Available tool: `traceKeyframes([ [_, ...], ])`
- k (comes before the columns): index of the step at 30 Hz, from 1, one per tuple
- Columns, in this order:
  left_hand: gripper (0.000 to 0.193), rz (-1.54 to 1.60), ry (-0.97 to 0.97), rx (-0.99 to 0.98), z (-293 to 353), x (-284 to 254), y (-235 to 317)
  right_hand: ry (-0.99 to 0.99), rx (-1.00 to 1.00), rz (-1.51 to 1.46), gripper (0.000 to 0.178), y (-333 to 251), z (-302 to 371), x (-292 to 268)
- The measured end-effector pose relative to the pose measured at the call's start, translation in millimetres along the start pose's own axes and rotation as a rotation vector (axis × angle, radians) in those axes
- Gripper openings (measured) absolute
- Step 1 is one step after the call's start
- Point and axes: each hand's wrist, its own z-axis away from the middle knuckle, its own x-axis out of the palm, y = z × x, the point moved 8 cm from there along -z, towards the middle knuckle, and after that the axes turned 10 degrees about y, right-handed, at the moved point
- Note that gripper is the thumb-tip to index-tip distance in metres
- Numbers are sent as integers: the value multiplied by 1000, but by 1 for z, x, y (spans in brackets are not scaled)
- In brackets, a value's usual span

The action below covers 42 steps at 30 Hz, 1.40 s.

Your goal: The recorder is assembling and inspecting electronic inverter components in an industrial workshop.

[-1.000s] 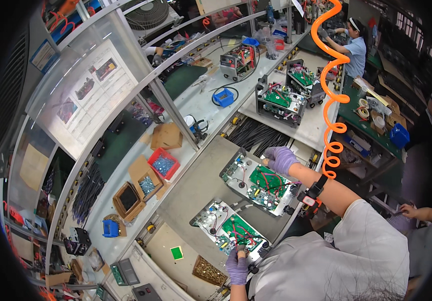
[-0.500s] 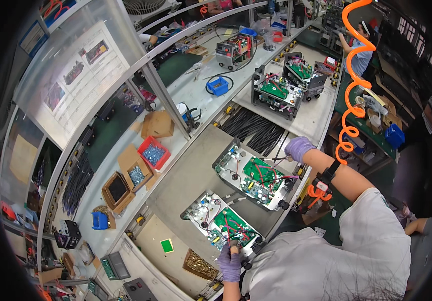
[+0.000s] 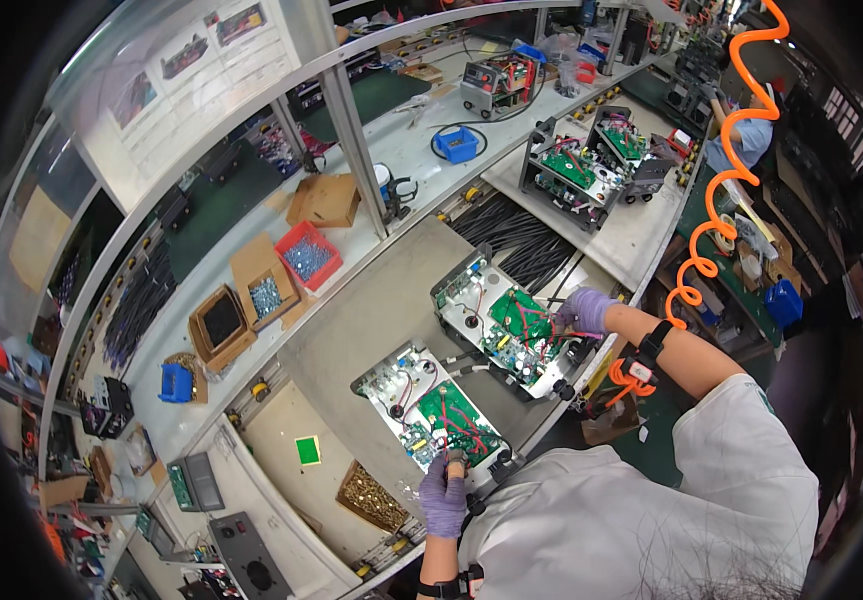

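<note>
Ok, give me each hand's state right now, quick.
Left hand: curled at the near circuit-board unit; whether it grips cannot be told.
Right hand: curled at the far circuit-board unit; grip cannot be told.

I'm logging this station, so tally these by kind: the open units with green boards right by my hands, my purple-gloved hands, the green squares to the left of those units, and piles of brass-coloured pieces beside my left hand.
Open units: 2
Left hand and right hand, purple-gloved: 2
Green square: 1
Pile of brass-coloured pieces: 1
Total: 6
</note>
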Motion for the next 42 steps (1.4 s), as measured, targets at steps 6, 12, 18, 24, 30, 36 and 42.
traceKeyframes([
  [6,27,-36,-25,19,0,1,-4,81,-13,-170,29,7,3,12],
  [12,25,-86,3,62,-3,-2,-5,123,41,-252,39,0,4,5],
  [18,26,-45,-1,47,-2,-2,-7,176,-26,-101,27,-9,4,2],
  [24,26,-25,-7,60,-2,-1,-4,45,15,72,23,-5,-12,7],
  [30,25,-60,-18,30,-1,-1,-4,-36,6,158,18,-26,-10,-1],
  [36,25,-35,14,74,-1,-3,-3,-142,28,213,22,-13,-14,4],
  [42,23,-66,4,79,-2,-3,-5,-43,-32,209,21,-10,-14,10],
])
